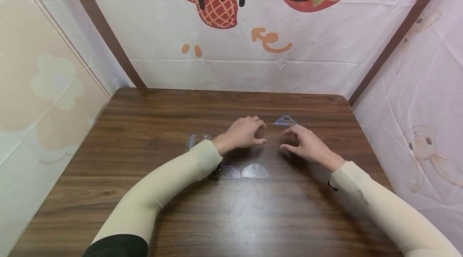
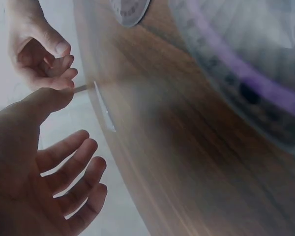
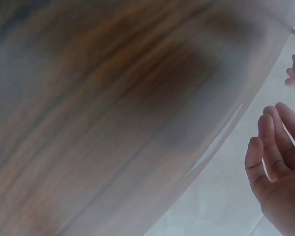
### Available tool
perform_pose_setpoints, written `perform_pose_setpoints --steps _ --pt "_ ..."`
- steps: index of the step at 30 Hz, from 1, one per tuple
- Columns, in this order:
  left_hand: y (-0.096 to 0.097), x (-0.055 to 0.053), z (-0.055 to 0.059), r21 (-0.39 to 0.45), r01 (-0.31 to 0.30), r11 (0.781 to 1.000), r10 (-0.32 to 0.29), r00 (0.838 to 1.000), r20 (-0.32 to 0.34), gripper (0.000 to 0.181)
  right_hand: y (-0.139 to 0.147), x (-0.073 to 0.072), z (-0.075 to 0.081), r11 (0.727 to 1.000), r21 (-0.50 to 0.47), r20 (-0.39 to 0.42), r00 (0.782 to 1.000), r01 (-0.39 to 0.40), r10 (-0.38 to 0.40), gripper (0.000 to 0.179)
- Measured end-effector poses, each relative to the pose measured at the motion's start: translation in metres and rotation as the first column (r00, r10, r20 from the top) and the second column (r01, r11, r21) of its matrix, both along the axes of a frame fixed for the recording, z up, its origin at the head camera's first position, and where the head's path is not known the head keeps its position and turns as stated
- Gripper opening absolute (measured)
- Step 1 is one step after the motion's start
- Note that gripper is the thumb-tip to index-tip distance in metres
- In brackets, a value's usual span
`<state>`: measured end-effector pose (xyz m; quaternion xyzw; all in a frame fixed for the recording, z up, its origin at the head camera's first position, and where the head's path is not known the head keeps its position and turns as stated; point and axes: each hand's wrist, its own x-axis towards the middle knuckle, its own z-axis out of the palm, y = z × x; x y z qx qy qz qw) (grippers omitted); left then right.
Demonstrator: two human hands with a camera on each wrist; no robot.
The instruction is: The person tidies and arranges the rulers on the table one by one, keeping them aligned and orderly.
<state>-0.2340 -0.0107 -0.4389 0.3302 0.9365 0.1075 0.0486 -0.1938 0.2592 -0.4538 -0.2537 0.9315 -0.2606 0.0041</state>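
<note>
My left hand hovers over the middle of the table, fingers loosely bent and holding nothing. Facing it from the right is my right hand, also without anything in its fingers. Just beyond the right fingertips lies a clear set square with blue edges, its near right corner hidden by that hand. A clear protractor lies nearer the front. Beside it, a protractor with a purple band is partly covered by the left wrist; the left wrist view shows this purple-banded protractor close up.
Left of the left forearm lie a clear ruler with a blue strip and another clear piece, partly hidden by the sleeve. All rest on a brown wood-grain table. Printed cloth hangs behind the far edge and at both sides.
</note>
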Motion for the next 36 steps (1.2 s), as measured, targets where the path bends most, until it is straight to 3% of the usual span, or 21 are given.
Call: perform_pose_setpoints --steps 7,14,24,36 --pt "0.012 -0.012 0.001 0.003 -0.016 1.0 0.016 1.0 0.012 0.053 0.012 -0.012 -0.002 0.999 -0.007 -0.016 0.999 0.046 -0.046 0.04" --pt "0.022 -0.022 0.002 0.005 -0.035 0.999 0.035 0.998 0.051 0.053 0.022 -0.023 -0.007 0.996 -0.007 0.022 0.996 0.087 -0.087 0.045" --pt "0.038 -0.035 0.001 -0.02 -0.063 0.998 0.064 0.997 0.045 0.056 0.032 -0.035 -0.009 0.99 -0.004 0.016 0.99 0.139 -0.139 0.044" --pt "0.054 -0.05 -0.006 -0.038 -0.092 0.995 0.094 0.994 0.059 0.053 0.038 -0.051 -0.013 0.983 -0.011 0.088 0.979 0.185 -0.184 0.045"
